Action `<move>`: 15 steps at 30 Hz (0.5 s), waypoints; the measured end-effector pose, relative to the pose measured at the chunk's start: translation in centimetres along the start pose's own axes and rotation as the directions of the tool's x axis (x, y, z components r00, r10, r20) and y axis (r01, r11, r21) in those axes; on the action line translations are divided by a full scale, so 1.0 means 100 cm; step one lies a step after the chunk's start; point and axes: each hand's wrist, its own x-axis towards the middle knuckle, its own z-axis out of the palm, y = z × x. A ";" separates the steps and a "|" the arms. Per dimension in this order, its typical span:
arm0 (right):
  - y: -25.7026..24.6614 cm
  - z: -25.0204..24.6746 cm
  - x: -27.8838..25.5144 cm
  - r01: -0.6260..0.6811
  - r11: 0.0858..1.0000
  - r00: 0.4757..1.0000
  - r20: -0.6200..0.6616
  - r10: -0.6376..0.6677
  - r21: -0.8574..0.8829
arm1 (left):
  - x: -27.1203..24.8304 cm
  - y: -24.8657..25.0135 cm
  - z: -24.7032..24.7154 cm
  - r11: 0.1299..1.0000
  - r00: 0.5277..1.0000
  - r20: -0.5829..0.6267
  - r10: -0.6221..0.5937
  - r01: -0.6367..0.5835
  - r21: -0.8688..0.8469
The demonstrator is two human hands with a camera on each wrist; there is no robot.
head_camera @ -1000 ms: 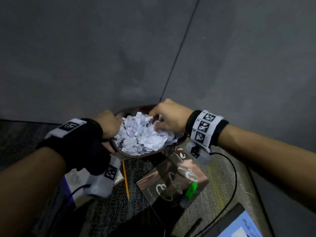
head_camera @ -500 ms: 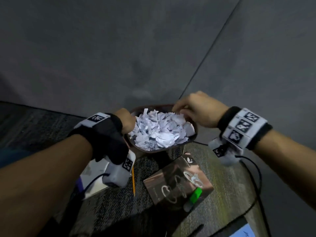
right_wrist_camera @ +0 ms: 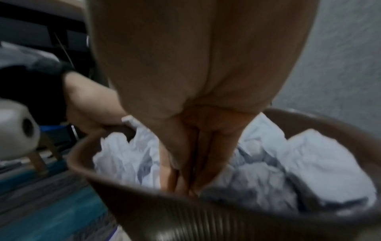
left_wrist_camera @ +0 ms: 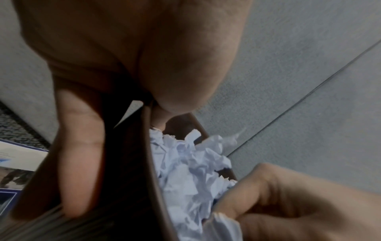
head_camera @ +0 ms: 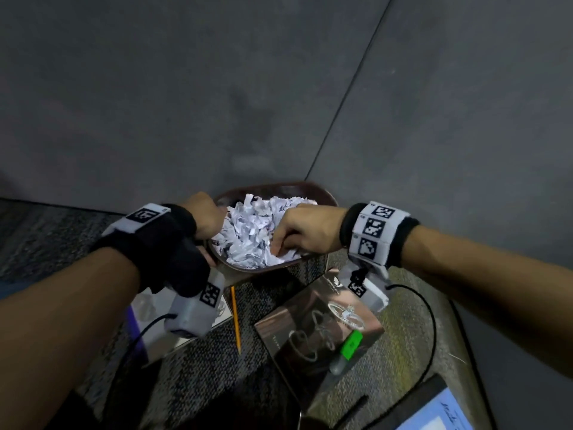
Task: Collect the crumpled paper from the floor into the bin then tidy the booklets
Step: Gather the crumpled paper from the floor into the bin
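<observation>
Behind the fingers stand two grey walls, close to the brown bin (head_camera: 322,193) on the carpet floor (head_camera: 198,367). Nearer lies a dark booklet (head_camera: 310,333). The left hand (head_camera: 206,217) grips the bin's rim. The right hand (head_camera: 305,232) pushes into the crumpled paper (head_camera: 251,231), fingers (right_wrist_camera: 206,166) together, maybe pinching some.

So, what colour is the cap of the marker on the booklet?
Bright green cap; head view shows it best.
</observation>
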 end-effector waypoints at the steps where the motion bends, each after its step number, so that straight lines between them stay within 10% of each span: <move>1: -0.001 -0.006 -0.007 -0.011 1.000 1.000 -0.015 0.011 0.017 | 0.000 0.001 0.000 1.000 1.000 -0.001 0.002 -0.002 0.008; 7: -0.011 -0.044 -0.030 0.030 0.999 0.912 -0.410 -0.017 0.025 | 0.000 0.004 -0.002 0.999 1.000 -0.019 0.007 -0.006 0.054; 15: -0.008 -0.009 0.021 -0.069 0.995 0.977 -0.208 0.053 -0.071 | -0.002 0.007 -0.002 0.993 1.000 -0.002 0.025 -0.024 0.119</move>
